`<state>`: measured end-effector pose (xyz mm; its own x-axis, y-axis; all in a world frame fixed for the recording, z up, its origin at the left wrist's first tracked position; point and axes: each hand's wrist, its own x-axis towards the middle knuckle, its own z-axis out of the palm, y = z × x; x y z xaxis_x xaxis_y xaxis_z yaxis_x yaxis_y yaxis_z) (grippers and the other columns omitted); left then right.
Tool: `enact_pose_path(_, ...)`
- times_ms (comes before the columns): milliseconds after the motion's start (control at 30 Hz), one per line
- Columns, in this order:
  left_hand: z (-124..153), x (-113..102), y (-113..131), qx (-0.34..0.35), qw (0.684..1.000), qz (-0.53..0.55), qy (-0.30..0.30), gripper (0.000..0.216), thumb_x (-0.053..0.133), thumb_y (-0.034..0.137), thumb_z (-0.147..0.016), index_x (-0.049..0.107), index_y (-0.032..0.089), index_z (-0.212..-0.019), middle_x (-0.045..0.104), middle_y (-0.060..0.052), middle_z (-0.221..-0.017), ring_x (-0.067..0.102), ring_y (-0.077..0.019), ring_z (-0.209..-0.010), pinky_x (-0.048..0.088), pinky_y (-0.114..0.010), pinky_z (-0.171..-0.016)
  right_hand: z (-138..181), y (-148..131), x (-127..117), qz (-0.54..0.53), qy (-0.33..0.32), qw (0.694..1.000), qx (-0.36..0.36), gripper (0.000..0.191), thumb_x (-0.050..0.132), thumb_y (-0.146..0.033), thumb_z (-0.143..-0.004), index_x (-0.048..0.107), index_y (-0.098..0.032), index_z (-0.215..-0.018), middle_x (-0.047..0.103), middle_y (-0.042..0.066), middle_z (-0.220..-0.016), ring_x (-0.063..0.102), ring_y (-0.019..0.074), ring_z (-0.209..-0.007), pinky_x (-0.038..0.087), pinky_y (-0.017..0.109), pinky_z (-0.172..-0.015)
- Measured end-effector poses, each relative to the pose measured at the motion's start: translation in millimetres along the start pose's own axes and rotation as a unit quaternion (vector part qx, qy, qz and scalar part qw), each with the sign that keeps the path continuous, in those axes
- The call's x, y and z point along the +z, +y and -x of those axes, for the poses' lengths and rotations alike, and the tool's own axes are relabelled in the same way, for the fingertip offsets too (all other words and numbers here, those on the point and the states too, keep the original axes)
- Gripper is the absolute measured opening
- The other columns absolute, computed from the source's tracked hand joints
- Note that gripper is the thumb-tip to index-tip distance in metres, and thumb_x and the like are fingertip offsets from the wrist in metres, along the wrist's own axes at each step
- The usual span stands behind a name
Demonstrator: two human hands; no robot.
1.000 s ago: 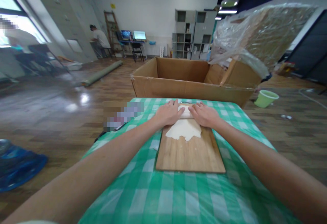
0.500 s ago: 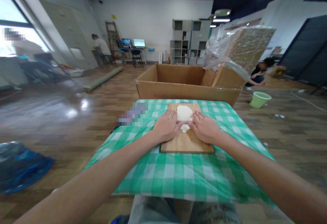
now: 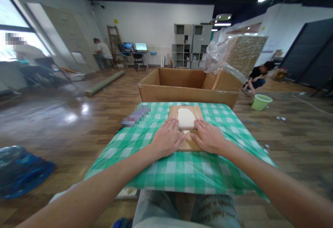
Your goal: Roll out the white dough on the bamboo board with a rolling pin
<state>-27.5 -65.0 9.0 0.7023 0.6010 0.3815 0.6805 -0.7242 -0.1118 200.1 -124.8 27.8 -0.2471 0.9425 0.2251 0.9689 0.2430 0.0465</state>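
Note:
White dough (image 3: 185, 116) lies flattened on a wooden cutting board (image 3: 191, 145). Across its near side runs a pale bar, apparently a rolling pin (image 3: 186, 127), hard to tell from the dough. A small tip of dough shows on the near side of it. My left hand (image 3: 168, 137) lies flat at the bar's left end, fingers stretched forward. At the right end my right hand (image 3: 209, 136) rests the same way, its thumb apart from the fingers. My fingers and palms hide the ends of the bar and both sides of the board.
A green checked cloth (image 3: 166, 176) covers the table. A blurred-out flat object (image 3: 136, 116) lies at its left edge. Beyond stands a large cardboard box (image 3: 187, 94). On the floor are a green bucket (image 3: 261, 102) and a blue plastic bag (image 3: 24, 172). Other people are farther off.
Both hands and the pale bar have drawn back toward me over the board. More dough shows beyond the bar and less on its near side. The view has shifted slightly.

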Motion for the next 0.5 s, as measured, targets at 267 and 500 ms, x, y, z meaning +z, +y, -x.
enact_pose_path(267, -33.7, 10.6, -17.0, -0.026, 0.998, 0.016, -0.047, 0.072, 0.032, 0.052, -0.105, 0.042, -0.001, -0.153, 0.046, -0.026, -0.159, 0.042, -0.0331, -0.151, 0.024, -0.047, -0.128, -33.3, 9.8, 4.7, -0.003, -0.010, 1.000, 0.028, 0.081, 0.024, -0.058, -0.106, 0.039, 0.003, -0.156, 0.043, 0.028, -0.161, 0.043, 0.0359, -0.150, 0.034, 0.046, -0.120)
enact_pose_path(500, -79.0, 34.7, -51.2, -0.057, 0.989, 0.078, -0.114, 0.073, 0.018, 0.059, -0.107, 0.042, 0.009, -0.154, 0.045, -0.021, -0.162, 0.043, -0.0302, -0.151, 0.033, -0.043, -0.122, -84.2, 35.9, 18.5, -0.060, -0.081, 0.993, 0.054, 0.083, 0.008, -0.065, -0.106, 0.044, -0.008, -0.155, 0.045, 0.023, -0.161, 0.042, 0.0347, -0.151, 0.037, 0.048, -0.117)
